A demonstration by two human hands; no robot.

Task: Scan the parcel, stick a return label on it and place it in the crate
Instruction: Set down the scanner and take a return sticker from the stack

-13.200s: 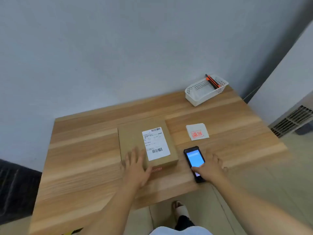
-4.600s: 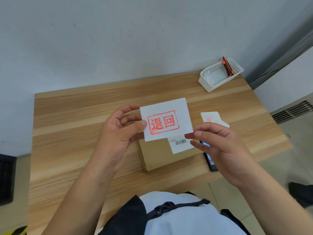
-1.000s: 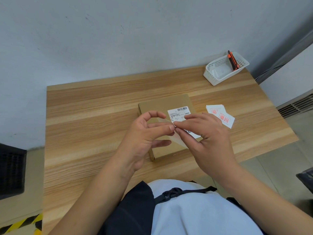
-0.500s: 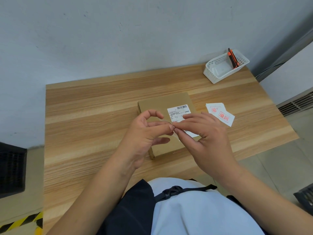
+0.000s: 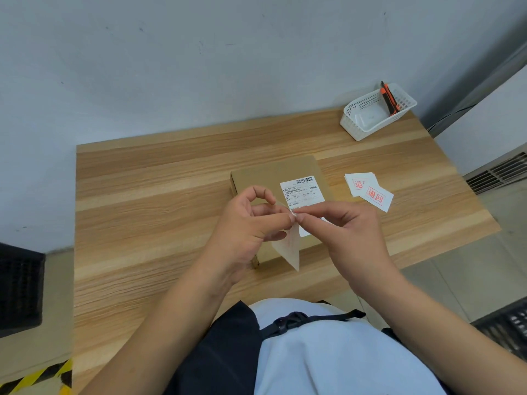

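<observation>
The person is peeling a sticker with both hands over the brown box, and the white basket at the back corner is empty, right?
Not quite. The head view shows the white basket holds an orange and black utility knife. The rest is right: the left hand and right hand pinch a sticker over the brown box.

Counting what's showing: 1 parcel (image 5: 273,173) w/ 1 shipping label (image 5: 302,192) on it. 2 hands working, left hand (image 5: 245,226) & right hand (image 5: 350,232), sharing 1 return label (image 5: 289,249). 2 more red-stamped labels (image 5: 370,191) lying on 1 counter (image 5: 142,223). 1 white basket (image 5: 358,129) holding 1 orange-black cutter (image 5: 388,99).
</observation>
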